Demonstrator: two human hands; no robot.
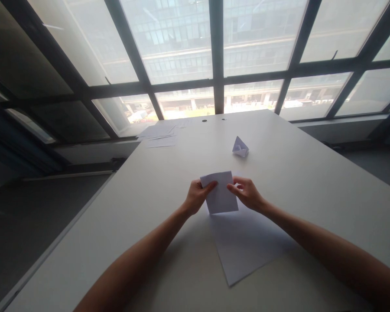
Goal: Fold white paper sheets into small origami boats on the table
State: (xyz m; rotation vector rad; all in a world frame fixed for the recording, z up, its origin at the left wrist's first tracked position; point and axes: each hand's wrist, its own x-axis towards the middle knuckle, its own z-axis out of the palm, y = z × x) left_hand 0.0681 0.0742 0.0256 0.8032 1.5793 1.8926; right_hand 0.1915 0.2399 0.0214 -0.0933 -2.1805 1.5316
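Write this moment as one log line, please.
left hand: holds folded paper | right hand: at its right edge | below: larger sheet on white table | beyond: folded paper figure

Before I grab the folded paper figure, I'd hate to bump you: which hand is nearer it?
Right. The right hand is almost straight below the folded paper figure in the picture, on its near side; the left hand is also below, but farther to the left.

White table (149, 186), loose papers (159, 132) far left, folded paper shape (240, 148) right of centre, larger sheet (243, 242) nearer.
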